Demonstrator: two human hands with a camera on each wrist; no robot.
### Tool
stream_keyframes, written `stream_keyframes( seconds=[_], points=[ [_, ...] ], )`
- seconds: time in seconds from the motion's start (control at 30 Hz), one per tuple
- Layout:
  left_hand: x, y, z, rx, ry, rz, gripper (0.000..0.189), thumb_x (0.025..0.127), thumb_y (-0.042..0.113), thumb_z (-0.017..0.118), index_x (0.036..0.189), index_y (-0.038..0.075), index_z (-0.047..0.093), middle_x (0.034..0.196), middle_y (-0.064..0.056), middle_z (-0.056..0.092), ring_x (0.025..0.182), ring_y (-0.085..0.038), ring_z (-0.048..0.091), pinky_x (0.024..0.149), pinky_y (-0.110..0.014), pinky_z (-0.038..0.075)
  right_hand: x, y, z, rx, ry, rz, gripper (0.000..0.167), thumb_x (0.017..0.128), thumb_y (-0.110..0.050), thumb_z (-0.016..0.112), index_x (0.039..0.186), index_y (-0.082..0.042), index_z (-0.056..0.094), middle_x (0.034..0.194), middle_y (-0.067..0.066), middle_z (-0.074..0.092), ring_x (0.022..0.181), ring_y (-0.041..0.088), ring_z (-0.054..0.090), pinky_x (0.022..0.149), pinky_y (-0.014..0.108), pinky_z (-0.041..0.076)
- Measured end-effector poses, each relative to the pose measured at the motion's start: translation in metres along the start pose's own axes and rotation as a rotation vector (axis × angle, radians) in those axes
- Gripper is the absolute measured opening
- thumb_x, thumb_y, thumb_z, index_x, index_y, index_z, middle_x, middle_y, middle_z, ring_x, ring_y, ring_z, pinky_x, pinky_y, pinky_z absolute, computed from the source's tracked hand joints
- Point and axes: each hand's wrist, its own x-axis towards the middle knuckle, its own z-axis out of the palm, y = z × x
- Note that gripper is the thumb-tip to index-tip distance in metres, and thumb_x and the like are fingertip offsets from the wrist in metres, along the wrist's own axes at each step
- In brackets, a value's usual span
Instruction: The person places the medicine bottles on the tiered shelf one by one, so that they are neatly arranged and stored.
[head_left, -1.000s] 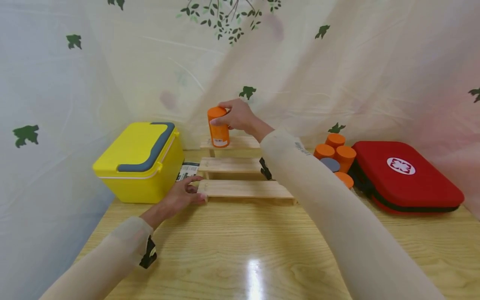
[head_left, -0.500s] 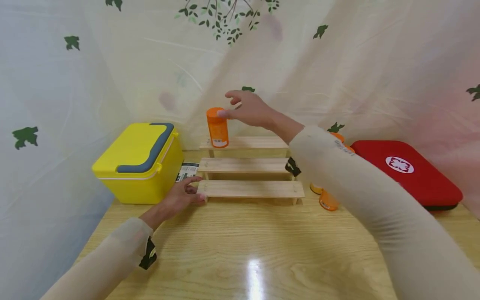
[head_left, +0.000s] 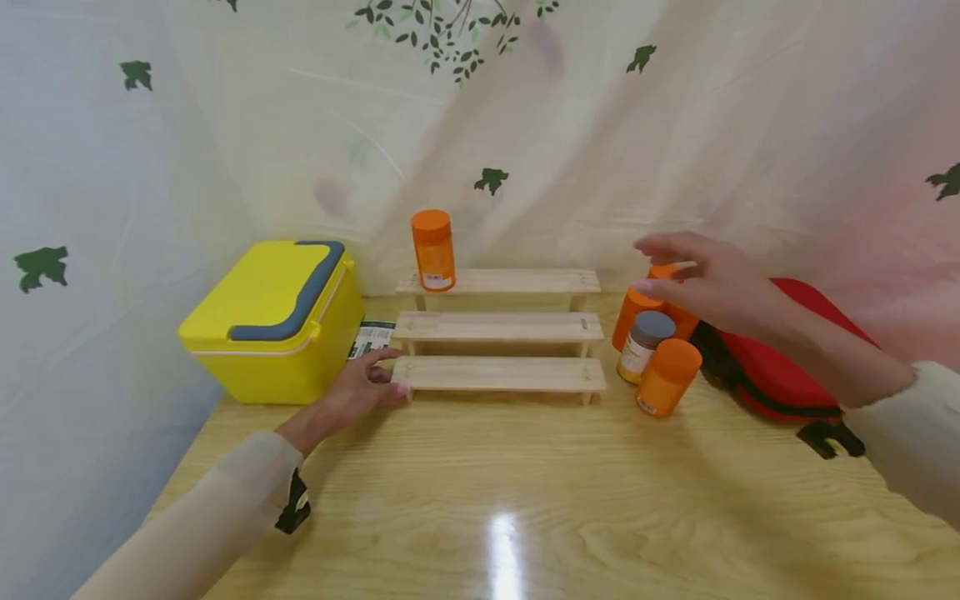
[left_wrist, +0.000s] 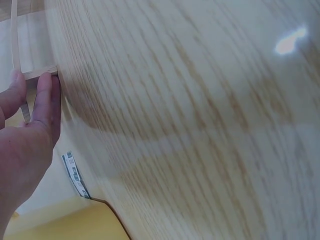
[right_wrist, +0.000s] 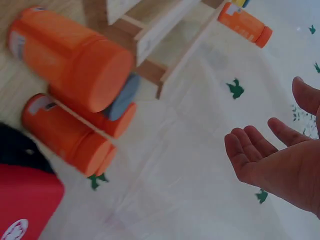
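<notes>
A three-tier wooden step rack (head_left: 498,374) stands on the table, and one orange pill bottle (head_left: 433,250) is upright at the left end of its top tier. My left hand (head_left: 358,390) grips the front left corner of the rack, fingers and thumb around the board's end in the left wrist view. Holding nothing, my right hand (head_left: 712,279) is in the air above the bottle group at the right, its fingers loosely bent. That group has several orange bottles (head_left: 669,377) and a grey-capped bottle (head_left: 645,343) with a white label; the hand partly hides the rear ones.
A yellow cooler box (head_left: 262,325) with a grey handle stands left of the rack, a printed paper (head_left: 372,339) beside it. At the right lies a red first-aid case (head_left: 780,367), partly behind the right arm. A pale patterned curtain (head_left: 562,150) hangs behind.
My right hand has let go of the orange bottle, leaving it on the top tier, and has moved right to above the other bottles. My left hand stays at the rack.
</notes>
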Motion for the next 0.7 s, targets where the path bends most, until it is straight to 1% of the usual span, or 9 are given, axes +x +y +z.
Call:
stream_keyframes(
  seconds=[0.17,0.33,0.37,0.47,0.5,0.53,0.6,0.63,0.7],
  points=[
    [-0.001,0.002,0.0,0.007,0.01,0.003,0.059,0.088,0.013,0.07,0.141,0.014,0.044,0.111,-0.018,0.063,0.094,-0.025,0.061,0.095,-0.042,0.048,-0.029,0.043,-0.007,-0.065,0.035,0.121,0.073,0.09,-0.048,0.063,0.148,-0.014,0.035,0.141,0.022,0.043,0.121,0.045,0.044,0.091,0.063,0.042],
    [-0.002,0.003,0.001,-0.008,0.012,0.005,0.059,0.087,0.011,0.071,0.14,0.013,0.045,0.11,-0.019,0.063,0.093,-0.024,0.062,0.094,-0.04,0.049,-0.046,0.073,-0.003,-0.079,0.039,0.169,0.081,0.089,-0.048,0.064,0.15,-0.009,0.029,0.14,0.027,0.042,0.12,0.047,0.044,0.091,0.061,0.045],
    [-0.002,0.003,0.001,-0.011,0.013,0.004,0.059,0.087,0.011,0.071,0.14,0.013,0.045,0.11,-0.019,0.063,0.093,-0.024,0.062,0.093,-0.039,0.049,-0.048,0.078,-0.002,-0.072,0.043,0.169,0.081,0.089,-0.047,0.064,0.15,-0.007,0.028,0.14,0.027,0.042,0.12,0.047,0.044,0.089,0.059,0.047],
    [-0.002,0.004,0.001,-0.013,0.01,0.014,0.058,0.088,0.011,0.07,0.14,0.012,0.045,0.109,-0.019,0.063,0.091,-0.024,0.062,0.091,-0.037,0.051,-0.053,0.088,0.003,-0.057,0.061,0.153,0.081,0.09,-0.042,0.066,0.15,-0.004,0.028,0.14,0.028,0.041,0.118,0.047,0.046,0.081,0.036,0.055],
    [-0.002,0.004,0.001,-0.013,0.009,0.018,0.058,0.088,0.011,0.07,0.14,0.012,0.045,0.109,-0.019,0.064,0.091,-0.023,0.062,0.09,-0.036,0.052,-0.054,0.091,0.006,-0.053,0.064,0.146,0.081,0.09,-0.041,0.067,0.15,-0.004,0.027,0.14,0.028,0.041,0.118,0.048,0.046,0.078,0.032,0.055],
    [-0.003,0.004,0.001,-0.016,0.005,0.026,0.058,0.088,0.01,0.069,0.14,0.011,0.044,0.109,-0.019,0.064,0.091,-0.023,0.062,0.089,-0.036,0.052,-0.055,0.093,0.008,-0.049,0.067,0.139,0.081,0.09,-0.039,0.067,0.15,-0.004,0.027,0.14,0.029,0.041,0.117,0.048,0.047,0.077,0.032,0.055],
    [-0.003,0.004,0.001,-0.005,0.007,0.03,0.058,0.088,0.011,0.07,0.14,0.011,0.044,0.108,-0.019,0.064,0.09,-0.023,0.062,0.089,-0.035,0.052,-0.057,0.097,0.015,-0.029,0.06,0.127,0.083,0.09,-0.037,0.068,0.151,-0.003,0.023,0.142,0.03,0.038,0.118,0.049,0.045,0.082,0.037,0.055],
    [-0.003,0.004,0.001,-0.005,0.006,0.03,0.058,0.088,0.011,0.07,0.14,0.01,0.044,0.108,-0.019,0.064,0.09,-0.023,0.062,0.089,-0.036,0.052,-0.057,0.098,0.019,-0.02,0.057,0.12,0.084,0.09,-0.035,0.068,0.151,-0.003,0.021,0.143,0.031,0.036,0.119,0.05,0.044,0.086,0.045,0.053],
    [-0.004,0.004,0.002,0.001,0.003,0.027,0.058,0.088,0.012,0.07,0.14,0.01,0.044,0.108,-0.019,0.064,0.09,-0.023,0.061,0.089,-0.036,0.051,-0.058,0.101,0.026,-0.002,0.057,0.111,0.086,0.089,-0.033,0.069,0.152,-0.002,0.019,0.143,0.032,0.034,0.121,0.052,0.041,0.09,0.06,0.046]
  ],
)
